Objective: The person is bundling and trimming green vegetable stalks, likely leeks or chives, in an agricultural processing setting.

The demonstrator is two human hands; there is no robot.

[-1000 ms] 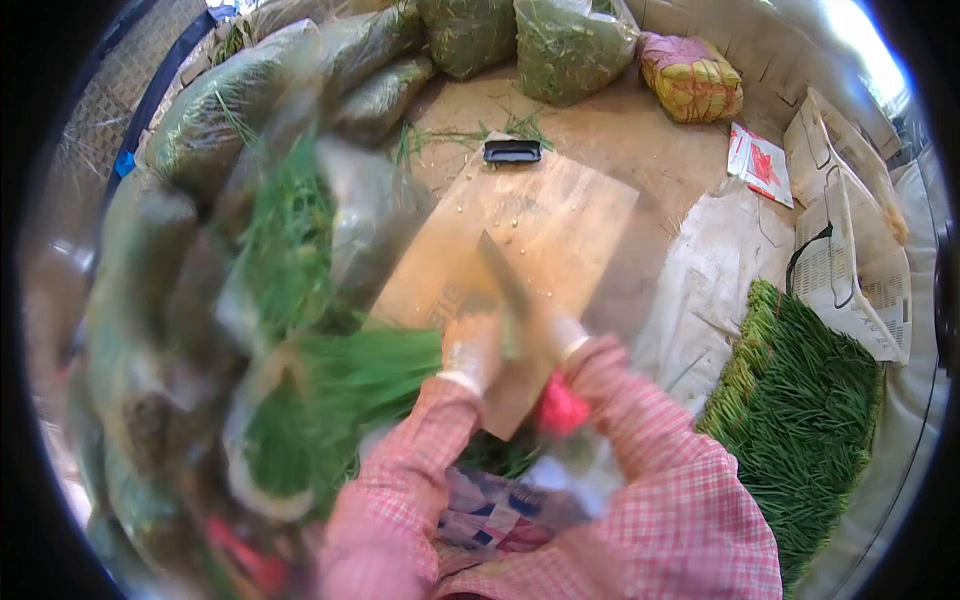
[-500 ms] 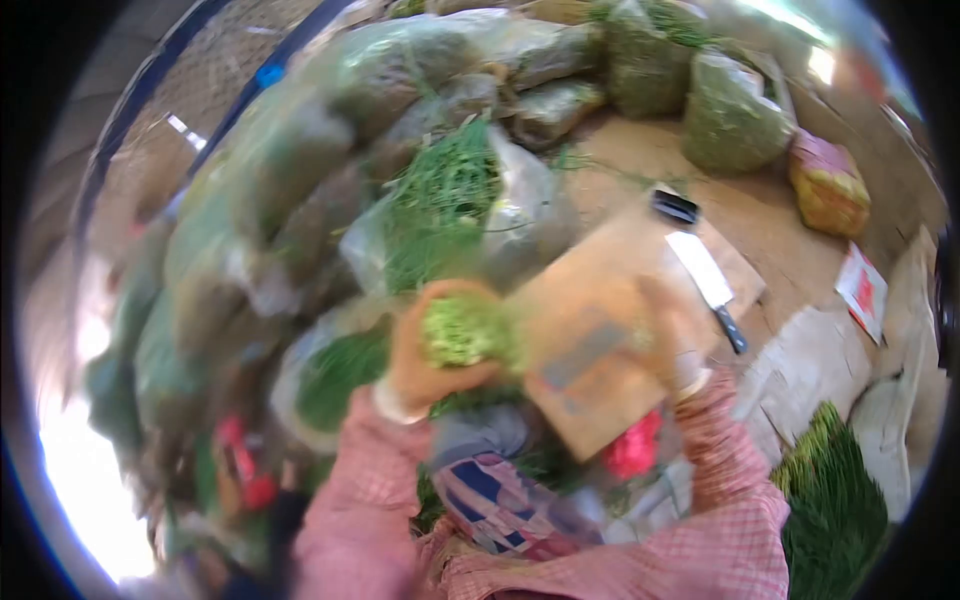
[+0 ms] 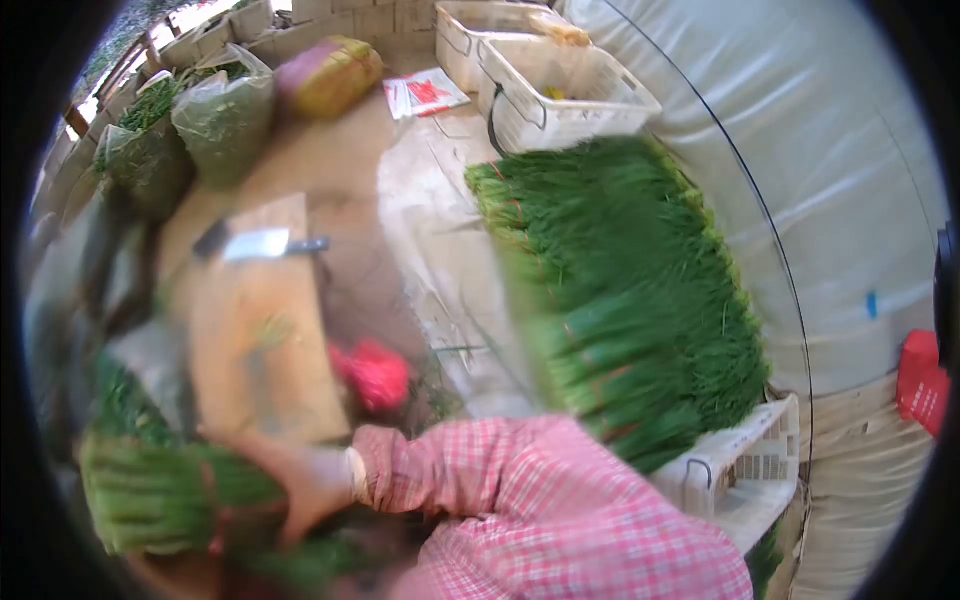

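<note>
Hand [image 3: 300,485]: gripping a tied bundle of long green chives [image 3: 160,495], though which hand is unclear.
Other hand: not showing.
Cleaver [image 3: 255,243]: lying across the wooden cutting board [image 3: 262,340], set aside.

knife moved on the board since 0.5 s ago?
No. The knife lies at the cutting board's far end, as before; the camera swung.

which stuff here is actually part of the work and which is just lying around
In use: hand gripping a tied bundle of greens; cutting board; knife lying on it; stacked green bundles.
Lying about: white baskets; red-printed paper; yellow sack; bagged greens.
</note>
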